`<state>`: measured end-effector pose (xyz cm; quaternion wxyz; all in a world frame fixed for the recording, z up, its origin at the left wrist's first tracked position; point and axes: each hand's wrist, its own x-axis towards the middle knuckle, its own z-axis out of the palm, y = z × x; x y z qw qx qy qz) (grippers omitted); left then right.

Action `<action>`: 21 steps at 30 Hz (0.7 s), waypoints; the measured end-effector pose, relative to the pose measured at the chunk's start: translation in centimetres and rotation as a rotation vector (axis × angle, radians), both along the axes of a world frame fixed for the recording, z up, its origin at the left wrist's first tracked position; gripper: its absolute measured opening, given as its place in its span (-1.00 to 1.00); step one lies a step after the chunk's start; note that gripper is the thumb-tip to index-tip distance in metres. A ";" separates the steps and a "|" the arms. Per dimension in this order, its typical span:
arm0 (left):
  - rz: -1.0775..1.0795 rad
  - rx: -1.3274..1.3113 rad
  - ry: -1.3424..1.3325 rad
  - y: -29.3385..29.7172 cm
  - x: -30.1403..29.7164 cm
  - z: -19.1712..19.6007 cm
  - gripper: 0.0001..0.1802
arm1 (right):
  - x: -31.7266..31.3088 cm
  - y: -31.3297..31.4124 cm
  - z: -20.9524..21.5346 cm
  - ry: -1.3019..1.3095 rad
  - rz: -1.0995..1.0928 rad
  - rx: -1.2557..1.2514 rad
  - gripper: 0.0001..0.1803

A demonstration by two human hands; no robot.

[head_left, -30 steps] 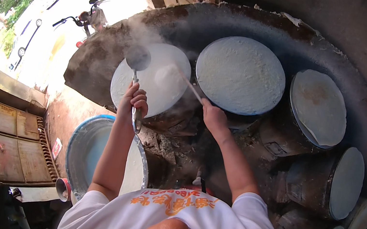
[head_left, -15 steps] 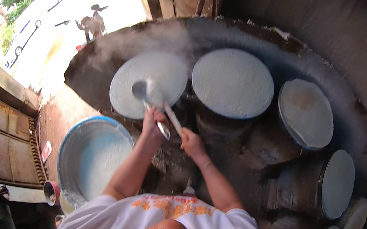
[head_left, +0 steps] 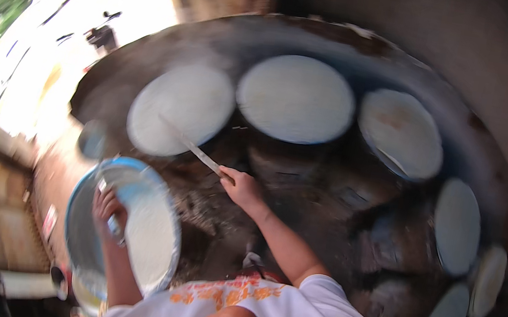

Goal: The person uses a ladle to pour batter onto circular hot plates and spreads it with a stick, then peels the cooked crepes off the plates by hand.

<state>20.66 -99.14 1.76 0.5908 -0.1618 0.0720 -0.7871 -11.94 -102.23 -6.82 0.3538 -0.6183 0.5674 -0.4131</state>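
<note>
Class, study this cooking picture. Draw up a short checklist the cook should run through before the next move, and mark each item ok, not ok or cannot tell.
1. Left hand has a grip on the ladle handle over the blue round basin of white batter: ok.
2. Right hand holds the long thin flat stick: ok.
3. Stick tip reaches the nearest round white sheet: ok.
4. Ladle bowl filled: cannot tell, blurred.
5. Nearest sheet cooked through: cannot tell.
6. Basin holds enough batter: ok, white pool visible.
</note>
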 end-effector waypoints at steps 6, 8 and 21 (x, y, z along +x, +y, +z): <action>0.048 0.725 -0.654 -2.4 1.3 -17.7 -0.75 | -14.7 8.5 -0.1 0.033 0.100 -0.008 -0.61; 0.159 0.775 -0.906 -4.5 -1.9 -20.1 -0.80 | -21.1 10.8 1.5 0.059 -0.079 0.107 -0.51; 0.725 -1.596 -2.224 -4.3 -64.1 -3.8 -0.43 | -62.2 9.4 2.1 0.582 -1.152 0.076 -0.72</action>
